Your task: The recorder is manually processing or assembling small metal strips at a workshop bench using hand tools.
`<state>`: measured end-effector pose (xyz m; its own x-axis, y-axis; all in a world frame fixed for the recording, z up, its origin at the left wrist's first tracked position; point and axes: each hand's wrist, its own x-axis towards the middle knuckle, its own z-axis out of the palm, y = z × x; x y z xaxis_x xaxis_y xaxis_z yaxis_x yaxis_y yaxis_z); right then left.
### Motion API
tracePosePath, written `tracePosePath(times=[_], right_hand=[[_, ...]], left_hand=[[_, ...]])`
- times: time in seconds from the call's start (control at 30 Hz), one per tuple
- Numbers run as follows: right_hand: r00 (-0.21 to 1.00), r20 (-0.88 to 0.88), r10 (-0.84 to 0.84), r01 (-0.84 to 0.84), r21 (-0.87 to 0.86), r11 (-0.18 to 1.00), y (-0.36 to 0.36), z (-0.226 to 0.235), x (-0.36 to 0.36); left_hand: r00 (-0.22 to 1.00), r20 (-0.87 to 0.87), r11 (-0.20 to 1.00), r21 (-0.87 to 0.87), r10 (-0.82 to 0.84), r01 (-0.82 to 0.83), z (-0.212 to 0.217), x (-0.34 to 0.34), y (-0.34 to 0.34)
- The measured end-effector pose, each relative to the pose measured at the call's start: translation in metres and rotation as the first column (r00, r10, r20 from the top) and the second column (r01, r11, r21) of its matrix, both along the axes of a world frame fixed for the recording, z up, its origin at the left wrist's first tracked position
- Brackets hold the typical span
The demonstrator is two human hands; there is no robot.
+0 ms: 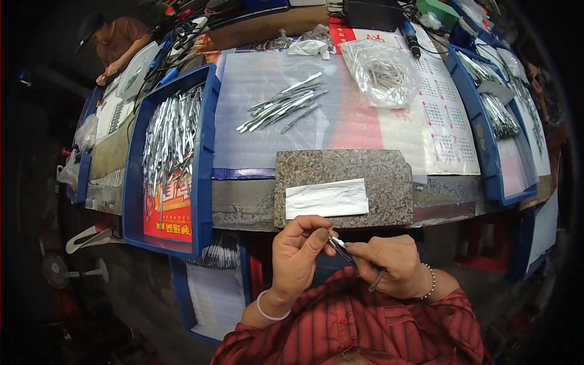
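Note:
Just in front of the table's near edge, my left hand is closed in a pinch at the tip of a slim metal piece. My right hand grips the same piece from the right, its fingers curled round it. A dark narrow end sticks out below the right fingers; whether it belongs to the same piece, I cannot tell. A small white bit shows between the hands. Beyond them, a folded white cloth or paper lies on a speckled stone slab. Farther back rests a loose pile of slim silvery metal pieces.
A blue tray full of similar metal pieces stands at the left, another blue tray at the right. A clear plastic bag sits at the back near a calendar sheet. Another person sits at the far left.

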<state>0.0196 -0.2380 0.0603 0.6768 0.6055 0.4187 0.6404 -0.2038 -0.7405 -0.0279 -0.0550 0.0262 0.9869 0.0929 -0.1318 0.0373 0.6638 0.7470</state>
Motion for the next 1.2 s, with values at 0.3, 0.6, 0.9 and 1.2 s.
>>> tracePosePath(times=[0.3, 0.6, 0.9, 1.2], right_hand=[[0.997, -0.061, 0.038, -0.037, 0.016, 0.999, 0.005, -0.005, -0.002], [0.981, 0.185, 0.060, -0.031, -0.155, 0.988, 0.003, -0.010, -0.003], [0.960, 0.110, 0.256, -0.229, -0.213, 0.950, -0.003, 0.011, 0.029], [0.995, 0.096, -0.024, 0.023, 0.013, 1.000, -0.002, 0.016, 0.056]], left_hand=[[0.998, -0.044, 0.998, 0.053, 0.039, -0.037, -0.003, -0.002, 0.001], [0.998, -0.047, 0.992, 0.125, 0.031, -0.025, -0.007, -0.004, 0.007], [0.937, 0.150, 0.549, 0.834, -0.315, 0.051, 0.008, 0.008, 0.040], [0.910, 0.385, 0.071, 0.923, -0.152, -0.378, -0.017, 0.035, 0.059]])
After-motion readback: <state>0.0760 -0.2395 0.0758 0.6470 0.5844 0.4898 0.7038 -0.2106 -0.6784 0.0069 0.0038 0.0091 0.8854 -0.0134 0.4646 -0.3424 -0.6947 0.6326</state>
